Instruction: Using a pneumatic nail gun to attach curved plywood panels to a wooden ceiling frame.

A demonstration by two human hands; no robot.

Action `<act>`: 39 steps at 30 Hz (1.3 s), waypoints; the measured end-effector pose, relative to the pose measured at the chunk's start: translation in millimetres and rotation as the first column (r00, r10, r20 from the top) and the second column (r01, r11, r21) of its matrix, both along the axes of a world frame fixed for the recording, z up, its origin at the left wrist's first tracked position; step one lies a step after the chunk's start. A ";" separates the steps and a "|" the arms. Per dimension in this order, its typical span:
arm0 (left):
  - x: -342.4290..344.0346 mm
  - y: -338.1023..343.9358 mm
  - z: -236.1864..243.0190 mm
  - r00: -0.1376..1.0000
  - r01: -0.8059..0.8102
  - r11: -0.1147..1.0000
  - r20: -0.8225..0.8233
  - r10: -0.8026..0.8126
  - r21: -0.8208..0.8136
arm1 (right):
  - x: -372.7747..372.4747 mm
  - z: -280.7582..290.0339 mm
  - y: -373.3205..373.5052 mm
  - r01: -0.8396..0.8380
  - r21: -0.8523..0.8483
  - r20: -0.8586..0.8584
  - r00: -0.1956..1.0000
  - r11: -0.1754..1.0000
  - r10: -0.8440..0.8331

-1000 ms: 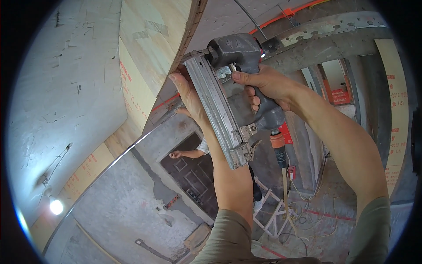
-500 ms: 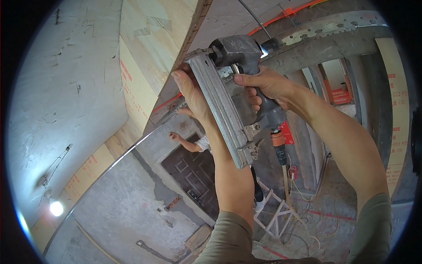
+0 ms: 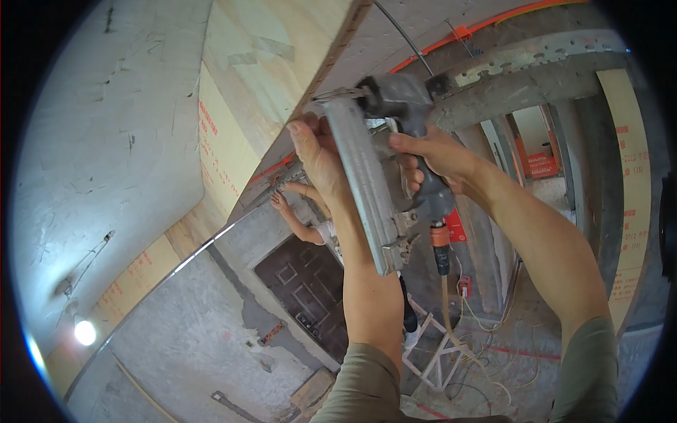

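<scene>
My right hand is wrapped round the grip of a dark grey nail gun with a long silver magazine, raised in front of me. The gun is smeared by motion. Its nose is close to the lower edge of a plywood panel; I cannot tell whether they touch. An air hose hangs from the orange coupling under the grip. My left hand is closed at the panel's edge, just left of the magazine. Its thumb lies along the edge and its fingers curl behind, partly hidden by the gun.
Behind my left arm, a person stands with an arm raised. A white ladder-like frame and loose hoses are on the floor below. A lit bulb hangs at left. A dark door and a perforated metal strip are beyond.
The nail gun's top has shifted right and slightly down, so the magazine is more upright. My left hand stays at the panel's edge. The other person's hand has risen.
</scene>
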State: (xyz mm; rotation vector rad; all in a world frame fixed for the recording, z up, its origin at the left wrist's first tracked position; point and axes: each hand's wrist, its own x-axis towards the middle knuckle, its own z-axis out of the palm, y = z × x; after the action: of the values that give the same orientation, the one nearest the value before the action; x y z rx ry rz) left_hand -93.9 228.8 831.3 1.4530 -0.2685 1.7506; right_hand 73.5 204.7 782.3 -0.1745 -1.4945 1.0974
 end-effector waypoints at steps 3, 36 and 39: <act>4.4 7.3 0.3 0.947 0.205 0.964 0.217 -0.239 0.168 | 3.4 -24.2 -13.7 0.100 -0.103 -0.093 0.990 0.990 -0.109; -82.5 -12.4 41.3 0.383 -0.805 -0.061 0.596 0.706 0.590 | 82.2 -294.9 -263.7 0.740 -0.514 -0.241 0.360 0.433 -0.901; -58.8 -28.5 10.2 0.398 -0.841 -0.020 0.643 0.654 0.541 | 86.7 -314.1 -302.0 0.788 -0.531 -0.262 0.196 0.311 -0.945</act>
State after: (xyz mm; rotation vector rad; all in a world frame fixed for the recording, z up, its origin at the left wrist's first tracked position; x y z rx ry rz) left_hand -152.7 200.3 841.5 2.4418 -0.5423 2.9929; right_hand 160.1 -97.3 468.1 -0.7825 -0.4450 0.2720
